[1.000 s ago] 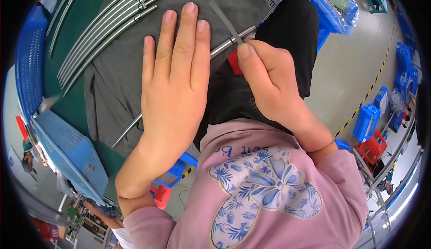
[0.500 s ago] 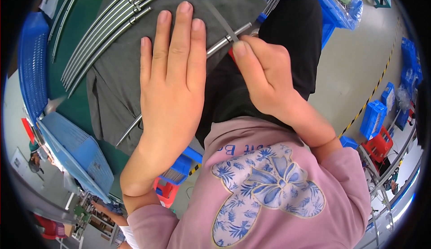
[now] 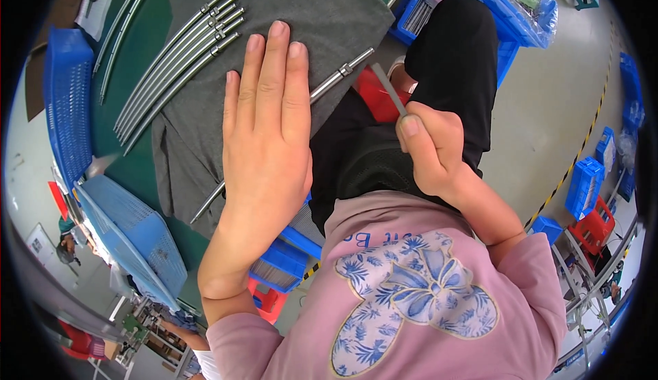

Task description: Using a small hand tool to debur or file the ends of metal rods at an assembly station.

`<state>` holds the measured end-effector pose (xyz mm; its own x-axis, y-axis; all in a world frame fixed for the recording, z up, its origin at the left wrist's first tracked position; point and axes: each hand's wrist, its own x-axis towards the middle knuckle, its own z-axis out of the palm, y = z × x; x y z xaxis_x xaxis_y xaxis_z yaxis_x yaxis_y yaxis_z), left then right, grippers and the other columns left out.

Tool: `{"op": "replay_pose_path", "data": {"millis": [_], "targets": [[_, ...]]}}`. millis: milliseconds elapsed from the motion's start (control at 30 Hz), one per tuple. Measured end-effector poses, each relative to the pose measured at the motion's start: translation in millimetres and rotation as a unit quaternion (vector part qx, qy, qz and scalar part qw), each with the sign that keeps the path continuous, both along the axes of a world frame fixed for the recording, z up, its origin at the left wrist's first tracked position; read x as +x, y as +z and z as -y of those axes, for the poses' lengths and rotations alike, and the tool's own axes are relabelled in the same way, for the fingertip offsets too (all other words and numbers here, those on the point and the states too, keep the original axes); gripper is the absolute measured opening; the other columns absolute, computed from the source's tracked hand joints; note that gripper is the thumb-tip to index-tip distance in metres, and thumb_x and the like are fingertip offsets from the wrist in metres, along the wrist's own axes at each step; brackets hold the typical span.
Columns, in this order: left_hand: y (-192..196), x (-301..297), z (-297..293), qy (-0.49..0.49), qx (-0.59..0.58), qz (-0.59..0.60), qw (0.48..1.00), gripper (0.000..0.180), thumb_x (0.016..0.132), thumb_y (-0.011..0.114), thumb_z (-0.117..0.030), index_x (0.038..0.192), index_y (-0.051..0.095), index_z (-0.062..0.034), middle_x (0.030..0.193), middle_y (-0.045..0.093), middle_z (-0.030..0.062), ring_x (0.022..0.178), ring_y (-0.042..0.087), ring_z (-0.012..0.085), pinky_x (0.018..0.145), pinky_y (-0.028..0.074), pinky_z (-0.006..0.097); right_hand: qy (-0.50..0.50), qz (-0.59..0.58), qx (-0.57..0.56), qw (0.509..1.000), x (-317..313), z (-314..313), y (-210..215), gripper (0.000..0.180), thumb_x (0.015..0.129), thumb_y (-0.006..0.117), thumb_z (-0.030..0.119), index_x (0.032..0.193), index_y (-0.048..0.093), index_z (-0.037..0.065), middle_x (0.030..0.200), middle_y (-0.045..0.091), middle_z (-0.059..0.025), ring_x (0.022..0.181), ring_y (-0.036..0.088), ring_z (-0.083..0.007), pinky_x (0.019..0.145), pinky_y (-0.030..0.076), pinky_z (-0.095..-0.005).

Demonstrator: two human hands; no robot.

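My left hand (image 3: 266, 137) lies flat, fingers stretched out, over a slim metal rod (image 3: 327, 92) with a collar near its upper right end. The palm hides the rod's middle; both ends stick out. Under them is a dark grey cloth (image 3: 343, 17). In my closed right hand (image 3: 437, 148) is a narrow flat grey file (image 3: 388, 87), gripped at one end between thumb and fingers. It points up and left, apart from the rod, over my lap. Several similar collared rods (image 3: 179, 66) lie side by side on the cloth, left of my left hand.
More long rods (image 3: 122, 27) rest on the green tabletop (image 3: 127, 167) at the far left. Blue plastic baskets (image 3: 68, 99) stand along that side. A blue bin (image 3: 510, 0) of metal parts is at the upper right. Below it, something red (image 3: 375, 95) shows beside my leg.
My right hand has moved right and down, taking the file off the rod's collar. The left hand stays flat on the rod; the whole view has shifted slightly.
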<state>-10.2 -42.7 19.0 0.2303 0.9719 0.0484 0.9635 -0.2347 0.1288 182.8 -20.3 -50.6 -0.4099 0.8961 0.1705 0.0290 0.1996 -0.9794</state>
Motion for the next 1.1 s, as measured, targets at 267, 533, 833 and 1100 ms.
{"op": "replay_pose_path", "data": {"millis": [267,533,833,1100], "targets": [[-1.9,-0.6,0.1,-0.007,0.002,-0.001,1.0,0.073,0.068,0.05,0.01,0.138,0.029,0.0028,0.145,0.028,0.0187,0.133,0.028,0.0385,0.102,0.029,0.054,-0.007,-0.015,-0.082,0.996,-12.6,2.4,11.8,0.024,0.09,0.048,0.008,0.068,0.047,0.0,0.05,0.04,-0.0093,0.04,0.041,-0.0201,0.042,0.032,-0.0305],[-3.2,-0.6,0.8,-0.004,0.002,0.0,1.0,0.072,0.069,0.05,0.009,0.138,0.029,0.0028,0.145,0.027,0.019,0.134,0.028,0.038,0.102,0.029,0.055,0.036,0.031,-0.107,0.993,-23.0,-4.8,24.2,0.029,0.094,0.04,0.01,0.068,0.046,-0.002,0.056,0.047,-0.006,0.048,0.043,-0.0127,0.048,0.034,-0.0259],[-3.3,-0.5,1.2,-0.007,0.004,0.005,1.0,0.07,0.071,0.051,0.008,0.137,0.03,0.0026,0.145,0.028,0.0189,0.133,0.029,0.0389,0.101,0.03,0.055,-0.018,0.041,-0.093,0.995,-25.6,-2.7,21.1,0.023,0.09,0.051,0.012,0.069,0.051,0.002,0.048,0.044,-0.0125,0.042,0.047,-0.03,0.041,0.034,-0.0352],[-5.5,0.3,0.9,-0.002,0.011,-0.025,1.0,0.06,0.077,0.05,0.003,0.135,0.034,0.0025,0.145,0.029,0.0167,0.132,0.03,0.0386,0.1,0.032,0.056,0.017,0.097,-0.065,0.993,-34.6,-20.4,35.3,0.027,0.095,0.044,0.011,0.072,0.047,-0.002,0.053,0.04,-0.0026,0.048,0.035,-0.0103,0.047,0.03,-0.0265]]}}
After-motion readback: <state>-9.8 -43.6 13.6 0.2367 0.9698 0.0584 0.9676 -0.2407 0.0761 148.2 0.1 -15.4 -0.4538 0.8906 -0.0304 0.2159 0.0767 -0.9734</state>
